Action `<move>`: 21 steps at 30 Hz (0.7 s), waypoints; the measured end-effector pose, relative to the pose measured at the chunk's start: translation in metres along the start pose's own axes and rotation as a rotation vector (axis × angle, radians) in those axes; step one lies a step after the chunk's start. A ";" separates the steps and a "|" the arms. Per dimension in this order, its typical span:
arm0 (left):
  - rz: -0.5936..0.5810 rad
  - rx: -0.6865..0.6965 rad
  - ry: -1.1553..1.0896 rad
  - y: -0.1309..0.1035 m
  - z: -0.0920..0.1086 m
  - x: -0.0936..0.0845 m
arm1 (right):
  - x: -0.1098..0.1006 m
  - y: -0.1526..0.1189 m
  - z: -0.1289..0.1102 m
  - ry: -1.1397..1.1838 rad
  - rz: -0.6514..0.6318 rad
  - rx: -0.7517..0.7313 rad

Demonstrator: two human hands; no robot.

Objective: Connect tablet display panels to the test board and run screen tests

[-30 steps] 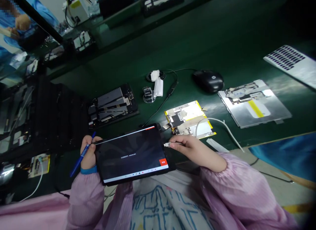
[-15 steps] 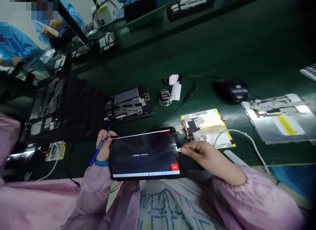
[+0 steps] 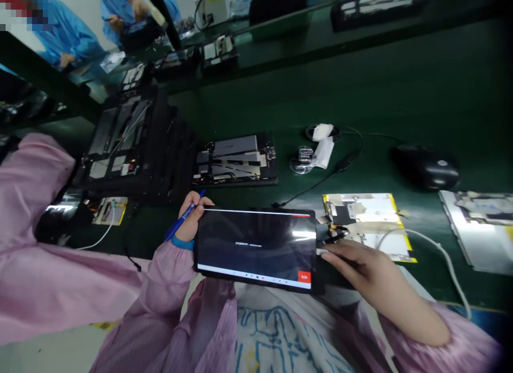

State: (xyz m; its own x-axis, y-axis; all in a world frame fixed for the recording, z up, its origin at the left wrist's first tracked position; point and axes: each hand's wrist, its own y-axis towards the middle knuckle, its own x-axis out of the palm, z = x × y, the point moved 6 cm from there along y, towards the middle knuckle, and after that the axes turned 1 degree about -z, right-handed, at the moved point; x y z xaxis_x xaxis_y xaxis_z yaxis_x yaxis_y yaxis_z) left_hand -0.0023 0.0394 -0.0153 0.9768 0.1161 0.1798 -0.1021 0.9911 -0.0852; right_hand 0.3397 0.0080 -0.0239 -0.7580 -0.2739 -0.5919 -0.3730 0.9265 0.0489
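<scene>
A tablet (image 3: 256, 250) with a lit, mostly black screen is tilted up at the table's near edge. My left hand (image 3: 190, 220) grips its left edge, with a blue pen (image 3: 184, 215) between the fingers. My right hand (image 3: 360, 266) is at the tablet's right edge, its fingers closed on a white cable plug (image 3: 321, 251) that touches that edge. Behind my right hand lies a white and yellow battery board (image 3: 374, 220) with a white cable (image 3: 444, 255) over it. The tips of some left fingers are hidden behind the tablet.
A stack of opened tablets (image 3: 120, 132) stands at the left, an opened tablet (image 3: 236, 159) beside it. A black mouse (image 3: 427, 167), a coiled cable with a clear suction cup (image 3: 302, 162) and a metal panel (image 3: 481, 239) lie rightward. Another person's pink sleeve (image 3: 36, 202) is at far left.
The view has shifted, so the table's things appear further right. My right hand is still at the tablet's right edge and my left hand still holds the tablet and the pen.
</scene>
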 end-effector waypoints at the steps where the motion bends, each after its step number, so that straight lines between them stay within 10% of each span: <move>1: -0.001 -0.009 -0.007 -0.001 -0.001 0.000 | -0.002 -0.002 -0.004 -0.042 0.030 -0.065; 9: -0.030 -0.011 -0.044 -0.006 -0.003 0.000 | 0.000 -0.012 -0.032 -0.316 0.112 -0.448; 21: -0.044 -0.032 -0.059 -0.007 -0.010 -0.002 | 0.005 -0.012 -0.023 -0.449 0.001 -0.601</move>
State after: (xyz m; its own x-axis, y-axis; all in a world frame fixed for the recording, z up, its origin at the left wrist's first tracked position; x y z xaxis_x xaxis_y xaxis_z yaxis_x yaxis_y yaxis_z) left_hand -0.0017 0.0316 -0.0252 0.9674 0.0771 0.2410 -0.0525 0.9929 -0.1070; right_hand 0.3280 -0.0100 -0.0086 -0.5151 -0.0222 -0.8568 -0.6980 0.5910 0.4044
